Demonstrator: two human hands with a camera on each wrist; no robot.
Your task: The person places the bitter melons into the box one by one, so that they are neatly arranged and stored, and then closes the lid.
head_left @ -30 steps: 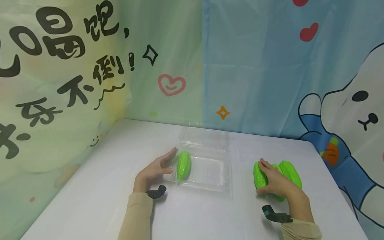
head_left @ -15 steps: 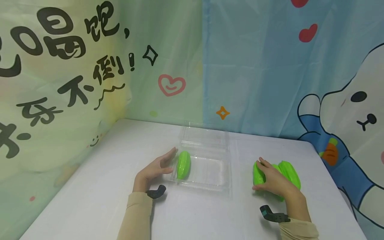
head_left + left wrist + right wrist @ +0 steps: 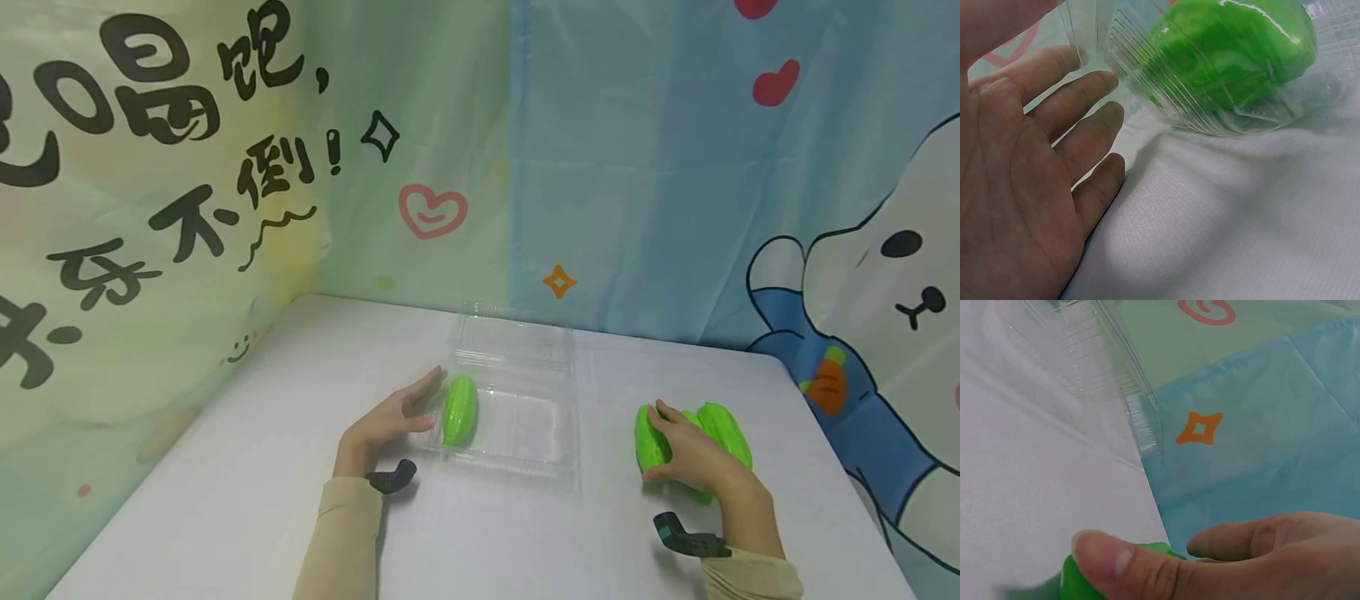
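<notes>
In the head view, my left hand (image 3: 386, 425) stands at the left side of a clear plastic clamshell box (image 3: 517, 462), thumb and fingers spread. The left wrist view shows its palm and extended fingers (image 3: 1088, 131) right by the ribbed box wall. One bright-green, ridged, oblong fruit (image 3: 460, 412) lies inside the box along its left side. To the right, my right hand (image 3: 697, 454) grips the leftmost green fruit (image 3: 649, 437) of a small cluster, thumb at its near end and fingers over the far end. My palm hides part of the cluster.
Another green fruit (image 3: 726, 433) lies just right of my right hand, with more green showing beneath the hand. The box's lid (image 3: 513, 342) lies folded back toward the printed curtain (image 3: 615, 208). A white cloth covers the table (image 3: 510, 542).
My right hand shifts slightly left and then back right, staying at the same green fruit. My left hand, the box and the fruit in it stay in place.
</notes>
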